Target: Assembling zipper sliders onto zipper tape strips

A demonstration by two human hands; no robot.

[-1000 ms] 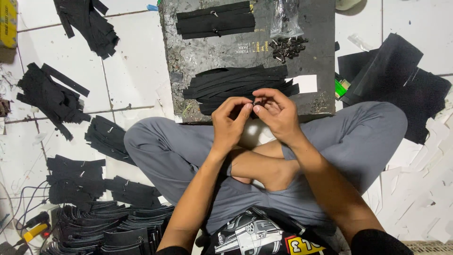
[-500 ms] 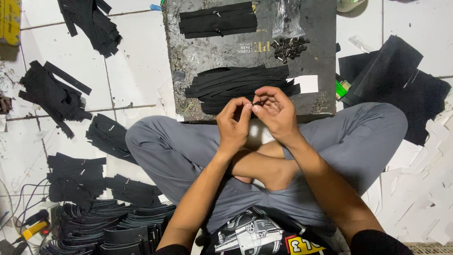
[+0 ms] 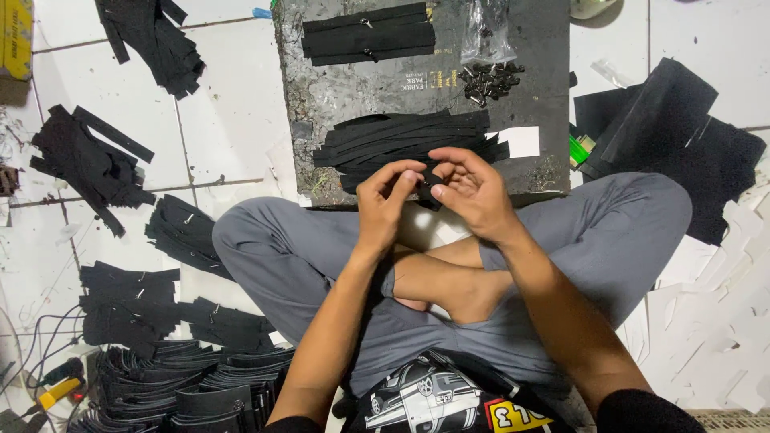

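Dark work board point(image 3: 321, 104) on white tile floor point(image 3: 224, 112); on it a stack of black strips point(image 3: 401, 138), a second neat stack point(image 3: 369, 32) farther off, small metal parts point(image 3: 489, 80) beside a clear bag point(image 3: 485, 32). Black offcuts point(image 3: 88, 164) scattered left. Left hand point(image 3: 385, 204) and right hand point(image 3: 473, 188) meet over crossed legs, fingers curled, pinching one small black piece point(image 3: 431, 186) between them, just before the board's near edge.
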